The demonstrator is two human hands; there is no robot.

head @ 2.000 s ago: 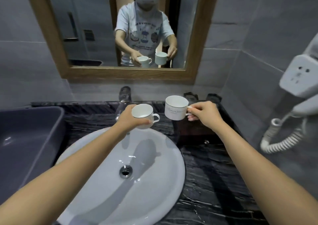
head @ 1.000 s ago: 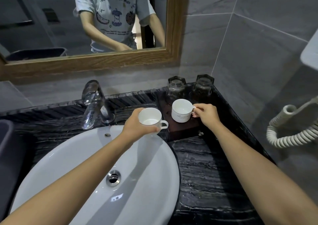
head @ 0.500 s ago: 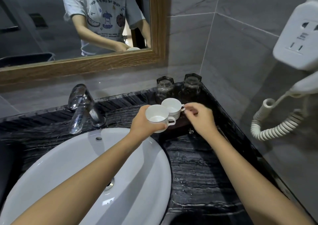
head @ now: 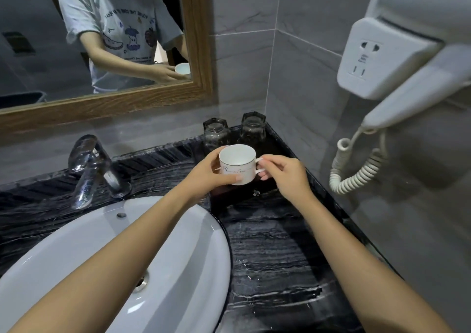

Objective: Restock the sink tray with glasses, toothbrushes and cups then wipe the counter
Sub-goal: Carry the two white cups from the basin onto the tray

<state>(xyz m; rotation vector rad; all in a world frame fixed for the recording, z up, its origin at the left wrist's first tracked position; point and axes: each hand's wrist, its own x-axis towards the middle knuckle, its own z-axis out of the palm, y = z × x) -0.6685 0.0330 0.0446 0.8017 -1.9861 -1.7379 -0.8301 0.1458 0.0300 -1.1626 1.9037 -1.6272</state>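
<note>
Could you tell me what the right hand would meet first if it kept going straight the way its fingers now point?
The right hand points left, so it meets the white cup, whose handle its fingers already pinch. Past the cup is the left hand.

One white cup (head: 237, 164) seen held above the tray (head: 237, 197), two clear glasses (head: 215, 133) (head: 253, 127) counted behind it, one faucet (head: 93, 165), one basin (head: 178, 256), one wall hairdryer (head: 407, 59)

Bathroom vanity corner, grey-tiled walls.

Large grey wall tiles (head: 305, 59) meet at a corner behind a black veined marble counter (head: 275, 246). A wood-framed mirror (head: 201, 39) hangs above a chrome faucet (head: 89, 164) and a white oval basin (head: 178, 256). A white wall-mounted hair dryer (head: 397, 59) with a coiled cord (head: 356, 172) occupies the right wall.
</note>
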